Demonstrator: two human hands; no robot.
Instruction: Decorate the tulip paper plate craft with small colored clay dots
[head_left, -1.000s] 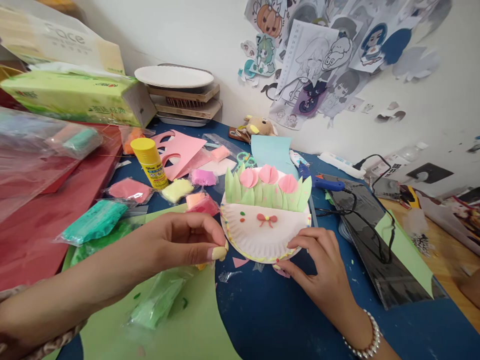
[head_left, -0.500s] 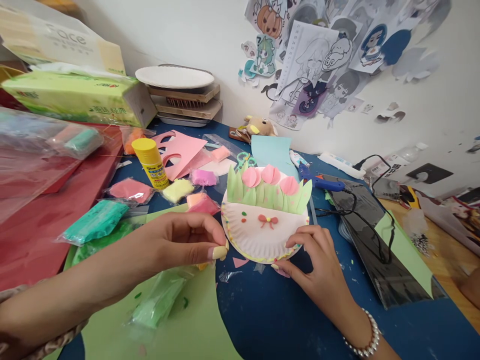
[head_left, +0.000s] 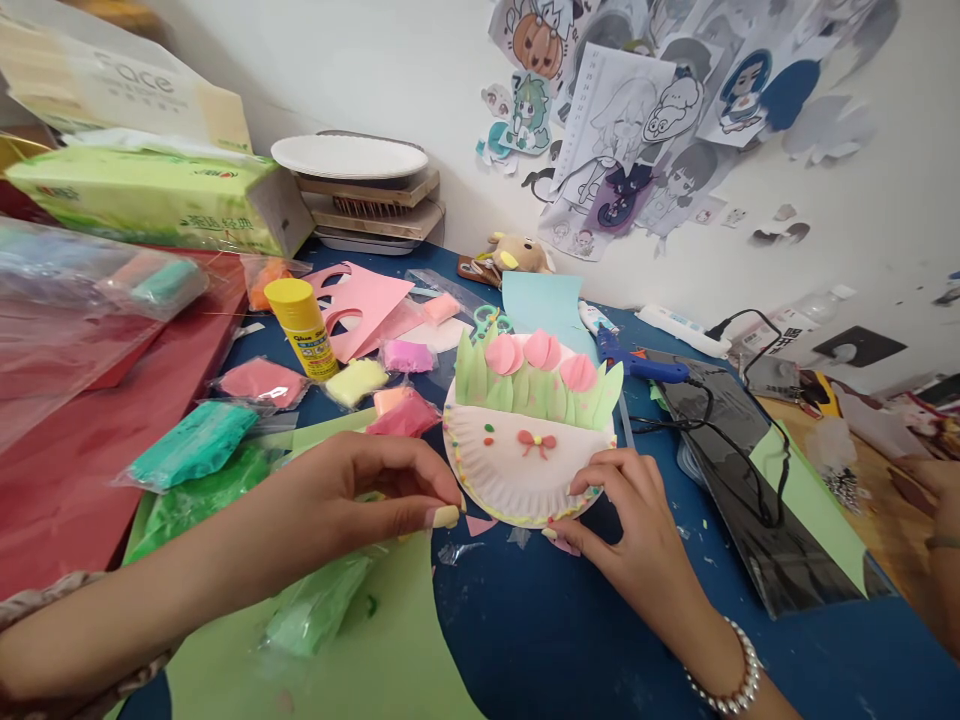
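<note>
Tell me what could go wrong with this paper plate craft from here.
The right hand grips the lower edge of the paper plate, so its fingers might smear or loosen the yellow trim there. The thin green paper leaves stand up along the top and could bend if knocked. The black cord lies just to the right of the plate and might snag an arm.

We find the white plate (head_left: 502,480) ribbed, matt paper; the pink flowers (head_left: 541,350) smooth, matt paper; the glue stick (head_left: 303,330) smooth plastic; the teal packet (head_left: 191,445) crinkled, glossy plastic.
</note>
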